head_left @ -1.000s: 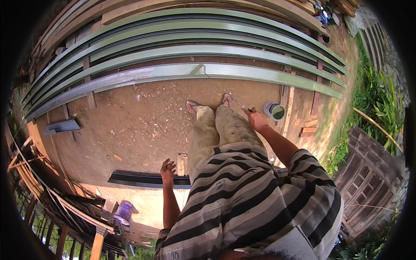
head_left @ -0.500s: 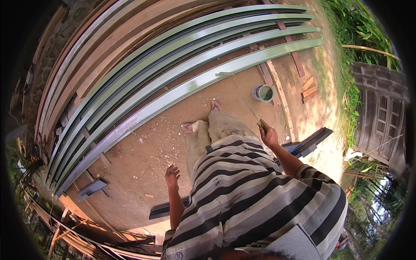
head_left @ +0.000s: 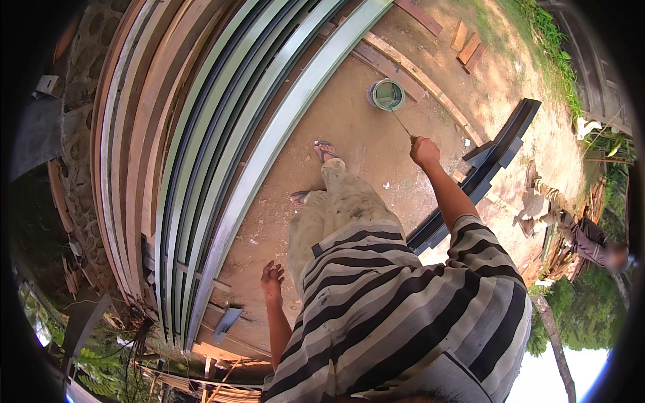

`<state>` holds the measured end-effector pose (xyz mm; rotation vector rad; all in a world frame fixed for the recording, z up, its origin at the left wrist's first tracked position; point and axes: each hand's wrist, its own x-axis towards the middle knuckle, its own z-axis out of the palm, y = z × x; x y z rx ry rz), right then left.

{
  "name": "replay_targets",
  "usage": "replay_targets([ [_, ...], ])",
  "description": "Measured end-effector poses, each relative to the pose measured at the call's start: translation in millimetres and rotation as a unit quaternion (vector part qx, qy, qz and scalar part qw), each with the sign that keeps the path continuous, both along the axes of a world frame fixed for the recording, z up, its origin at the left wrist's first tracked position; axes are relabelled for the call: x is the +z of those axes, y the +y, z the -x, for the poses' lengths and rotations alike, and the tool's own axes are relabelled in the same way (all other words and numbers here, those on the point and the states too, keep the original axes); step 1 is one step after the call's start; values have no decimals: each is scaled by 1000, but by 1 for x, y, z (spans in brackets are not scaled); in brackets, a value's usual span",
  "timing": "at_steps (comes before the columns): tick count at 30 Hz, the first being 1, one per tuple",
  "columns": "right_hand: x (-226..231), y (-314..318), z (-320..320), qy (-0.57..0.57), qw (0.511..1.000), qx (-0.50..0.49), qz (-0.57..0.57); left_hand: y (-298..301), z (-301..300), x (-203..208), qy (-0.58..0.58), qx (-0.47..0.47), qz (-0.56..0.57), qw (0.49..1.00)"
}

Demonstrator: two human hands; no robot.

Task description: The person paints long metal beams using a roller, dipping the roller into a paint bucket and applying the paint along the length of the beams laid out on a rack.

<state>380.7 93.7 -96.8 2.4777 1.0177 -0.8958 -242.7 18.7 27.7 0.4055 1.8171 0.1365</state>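
My right hand (head_left: 424, 153) is closed round the grip of a paint roller, whose thin wire shaft (head_left: 402, 125) runs to a round paint bucket (head_left: 372, 99). The roller's head is down at the bucket and cannot be made out. Pale green paint shows inside the bucket, which stands on the dirt ground ahead of me. My left hand (head_left: 272, 279) hangs at my side with nothing in it, its fingers loosely bent and apart. Left of the bucket lies the nearest long beam (head_left: 295, 101), coated pale green.
More green beams and bare brown planks (head_left: 151, 121) lie side by side at the left. Dark metal channels (head_left: 494, 158) rest on the ground to my right. Short wood blocks (head_left: 468, 48) lie beyond the bucket. Another person (head_left: 586, 236) is at the far right.
The roller has come off the nearest green beam and its end is now at the paint bucket. My view has turned, so the beams run more steeply; another person has come into view.
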Motion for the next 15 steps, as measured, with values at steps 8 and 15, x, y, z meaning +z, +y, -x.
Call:
replay_targets([
  [8,-70,115,-73,42,995,-14,86,31,-30,36,28,-105,44,993],
  [15,-36,133,-107,57,992,10,113,45,-43,41,42,-87,24,995],
])
